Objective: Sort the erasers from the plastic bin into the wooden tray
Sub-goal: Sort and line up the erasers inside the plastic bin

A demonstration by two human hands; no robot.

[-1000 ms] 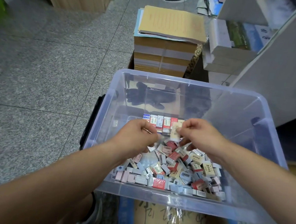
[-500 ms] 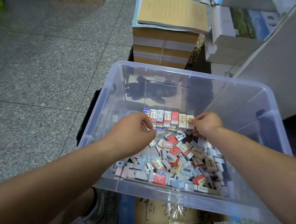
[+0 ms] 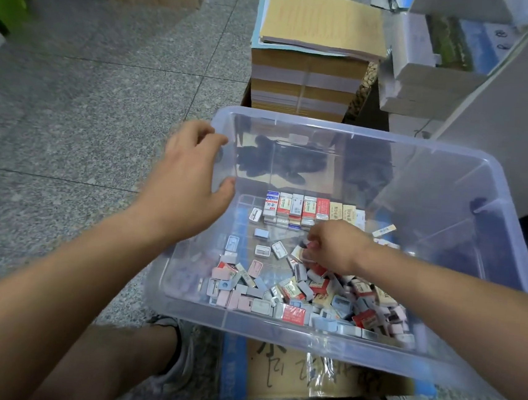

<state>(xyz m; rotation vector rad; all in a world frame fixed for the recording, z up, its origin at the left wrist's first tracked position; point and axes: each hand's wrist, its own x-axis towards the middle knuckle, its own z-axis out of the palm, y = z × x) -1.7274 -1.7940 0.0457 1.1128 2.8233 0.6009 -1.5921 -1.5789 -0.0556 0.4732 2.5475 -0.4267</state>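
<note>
A clear plastic bin [image 3: 275, 333] holds a loose pile of small erasers [image 3: 311, 296] in red, pink, grey and cream wrappers. A neat row of erasers [image 3: 307, 207] stands on edge further back on the bin floor. My right hand [image 3: 337, 245] is down inside the bin at the back edge of the pile, fingers curled and pinching a cream-wrapped eraser [image 3: 296, 254]. My left hand [image 3: 190, 180] hovers over the bin's left wall with relaxed, spread fingers and holds nothing. No wooden tray is in view.
The bin sits on a cardboard box [image 3: 303, 381] on a grey stone floor. A stack of paper pads [image 3: 311, 59] stands just behind it. White shelving [image 3: 522, 112] rises at the right. My shoe [image 3: 183, 353] is at the bin's near left corner.
My left hand rose out of the pile and moved left to the bin's left wall. My right hand came back from the standing row to the loose pile.
</note>
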